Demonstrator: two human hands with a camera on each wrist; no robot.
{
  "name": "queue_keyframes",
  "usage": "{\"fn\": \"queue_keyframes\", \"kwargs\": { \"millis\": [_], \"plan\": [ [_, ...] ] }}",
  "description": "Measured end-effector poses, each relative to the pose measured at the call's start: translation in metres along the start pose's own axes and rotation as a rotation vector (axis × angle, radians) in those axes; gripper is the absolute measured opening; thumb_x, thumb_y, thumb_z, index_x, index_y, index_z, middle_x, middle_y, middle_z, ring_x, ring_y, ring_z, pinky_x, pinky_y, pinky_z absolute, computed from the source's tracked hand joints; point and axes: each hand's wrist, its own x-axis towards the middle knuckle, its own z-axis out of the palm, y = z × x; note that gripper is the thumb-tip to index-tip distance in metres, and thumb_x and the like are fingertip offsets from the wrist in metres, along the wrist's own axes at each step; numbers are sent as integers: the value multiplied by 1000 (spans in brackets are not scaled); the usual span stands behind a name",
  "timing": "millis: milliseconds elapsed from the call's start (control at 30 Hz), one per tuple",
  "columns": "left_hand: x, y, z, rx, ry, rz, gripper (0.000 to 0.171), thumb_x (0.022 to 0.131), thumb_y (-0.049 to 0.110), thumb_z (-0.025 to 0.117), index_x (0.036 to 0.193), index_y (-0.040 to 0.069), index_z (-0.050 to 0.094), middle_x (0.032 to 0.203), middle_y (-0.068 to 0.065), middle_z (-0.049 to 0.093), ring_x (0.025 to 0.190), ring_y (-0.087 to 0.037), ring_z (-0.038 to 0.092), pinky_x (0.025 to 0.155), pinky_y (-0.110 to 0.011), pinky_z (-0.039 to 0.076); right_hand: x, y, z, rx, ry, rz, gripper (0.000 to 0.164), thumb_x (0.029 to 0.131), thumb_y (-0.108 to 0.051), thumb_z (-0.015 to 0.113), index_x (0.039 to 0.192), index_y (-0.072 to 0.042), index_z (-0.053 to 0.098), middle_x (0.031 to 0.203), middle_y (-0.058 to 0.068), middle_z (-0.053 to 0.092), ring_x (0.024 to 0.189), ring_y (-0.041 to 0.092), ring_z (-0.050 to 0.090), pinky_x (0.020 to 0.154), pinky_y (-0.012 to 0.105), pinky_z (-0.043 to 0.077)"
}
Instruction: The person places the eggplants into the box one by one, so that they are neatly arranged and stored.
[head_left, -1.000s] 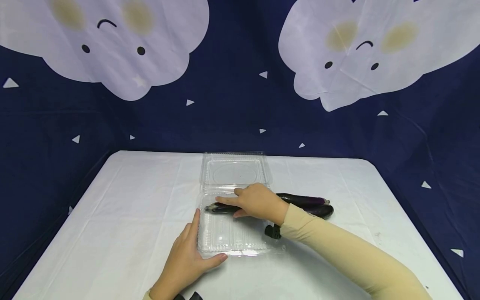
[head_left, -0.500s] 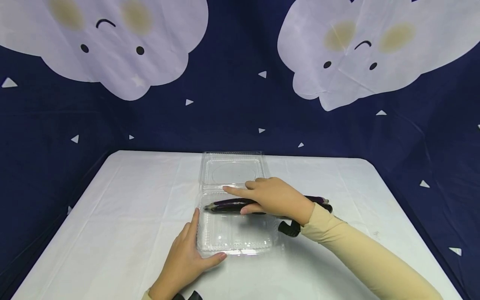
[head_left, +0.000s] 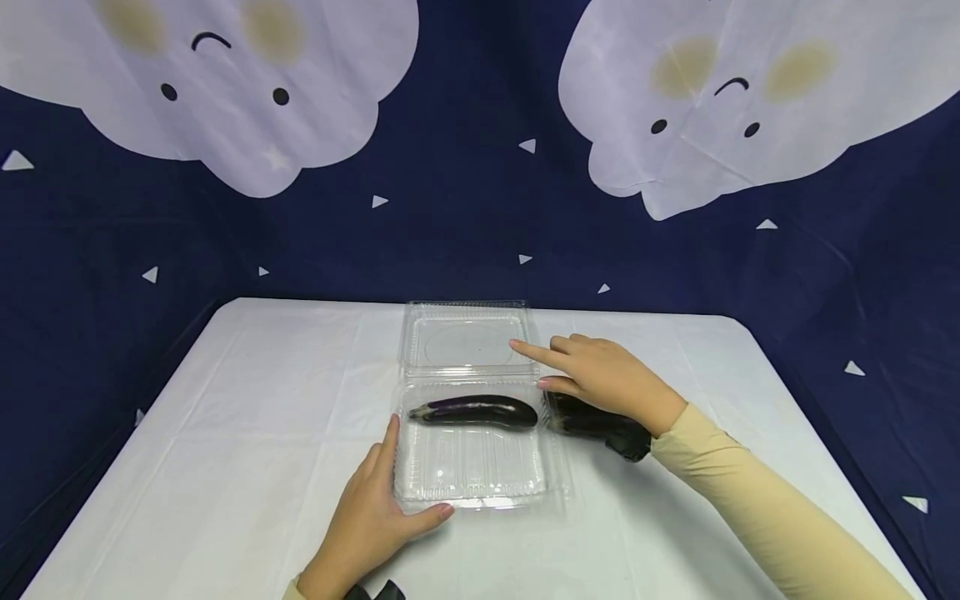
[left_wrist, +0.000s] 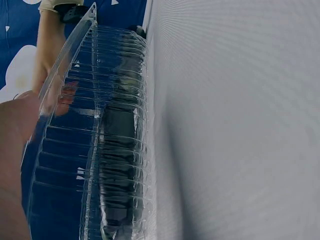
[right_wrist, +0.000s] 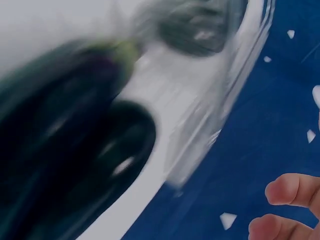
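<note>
A long dark eggplant (head_left: 480, 411) lies crosswise in the base of a clear plastic clamshell container (head_left: 471, 475), its stem end to the left. My left hand (head_left: 367, 517) rests at the container's near left corner, fingers along the left side and thumb at the front edge. To the right, my right hand (head_left: 615, 379) hovers with fingers extended and holds nothing. Below it lie two more eggplants (head_left: 585, 421), partly hidden by the hand and wrist; the right wrist view shows these eggplants (right_wrist: 105, 155) side by side, blurred.
The container's lid (head_left: 470, 342) is folded back flat toward the far side of the white table (head_left: 247, 433). Behind the table hangs a dark blue cloth (head_left: 457, 242) with white clouds. A black wrist strap (head_left: 628, 446) shows under the right wrist.
My right hand has let go of the eggplant in the container and moved right and slightly away, over the other eggplants. My left hand has stayed at the container's corner.
</note>
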Motion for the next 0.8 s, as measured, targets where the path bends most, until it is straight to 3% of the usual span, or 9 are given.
{"fn": "queue_keyframes", "kwargs": {
  "millis": [167,467,633,800],
  "plan": [
    [0,1,0,-4,-8,-14,134,60,68,84,159,8,16,125,-10,60,105,-19,59,90,-45,49,-16,19,11,4,-17,32,63,98,-46,56,155,-36,32,90,-3,59,70,12,46,69,33,47],
    [0,1,0,-3,-11,-18,134,61,66,85,160,9,15,125,-10,60,104,-17,58,89,-44,50,-39,46,30,90,-150,131,62,100,-41,56,156,-30,33,99,3,63,77,17,50,76,40,49],
    [0,1,1,-2,-9,-18,134,60,65,86,160,10,15,124,-10,60,104,-17,58,89,-44,50,-44,53,36,183,-269,186,64,100,-44,54,157,-33,27,109,4,64,88,19,55,85,46,50],
    [0,0,1,1,-13,-24,134,60,66,85,160,11,14,125,-10,60,105,-18,59,89,-44,50,-44,52,39,253,-329,190,65,100,-49,51,158,-34,25,102,-3,59,85,11,53,84,43,48]
  ]
}}
